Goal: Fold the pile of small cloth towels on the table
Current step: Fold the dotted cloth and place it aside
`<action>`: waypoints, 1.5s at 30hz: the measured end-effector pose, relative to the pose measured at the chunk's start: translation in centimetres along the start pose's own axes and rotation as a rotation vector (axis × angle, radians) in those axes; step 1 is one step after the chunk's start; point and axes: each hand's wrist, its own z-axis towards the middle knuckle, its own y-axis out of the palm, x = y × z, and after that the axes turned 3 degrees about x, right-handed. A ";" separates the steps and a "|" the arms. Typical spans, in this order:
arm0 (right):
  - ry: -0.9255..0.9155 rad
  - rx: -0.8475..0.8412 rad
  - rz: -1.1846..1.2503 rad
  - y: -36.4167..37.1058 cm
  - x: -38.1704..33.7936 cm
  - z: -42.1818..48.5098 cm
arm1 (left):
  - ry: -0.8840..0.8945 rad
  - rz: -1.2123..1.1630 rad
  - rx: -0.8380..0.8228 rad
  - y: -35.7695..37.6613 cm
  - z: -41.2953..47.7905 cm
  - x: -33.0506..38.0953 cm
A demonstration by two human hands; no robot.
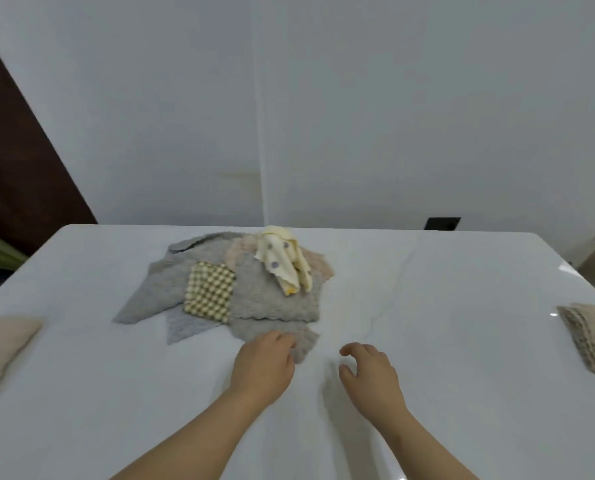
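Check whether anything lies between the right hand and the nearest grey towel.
Nothing visible does. The right hand hovers over bare table just right of the grey towel, whose near corner the left hand touches. The checked cloth and dotted yellow cloth lie farther back, out of the way.
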 end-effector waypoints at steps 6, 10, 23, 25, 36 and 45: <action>-0.010 -0.038 -0.028 3.7 -5.7 1.2 | 0.015 -0.074 -0.017 -1.5 0.0 -7.4; -0.003 -0.014 -0.014 4.1 -7.8 2.9 | 0.048 -0.102 0.071 -2.6 2.2 -9.2; 0.082 0.080 0.162 2.1 -8.6 7.3 | 0.111 -0.033 0.074 -4.4 11.6 -5.4; 0.100 0.072 0.176 2.1 -8.2 7.3 | 0.067 0.029 -0.013 -4.4 12.8 -5.0; 0.158 0.052 0.334 2.4 -5.5 4.7 | 0.084 -0.312 0.169 -6.0 9.8 -4.0; 0.082 0.104 0.493 6.0 -4.3 1.9 | 0.084 -0.360 0.162 -2.6 2.3 -5.6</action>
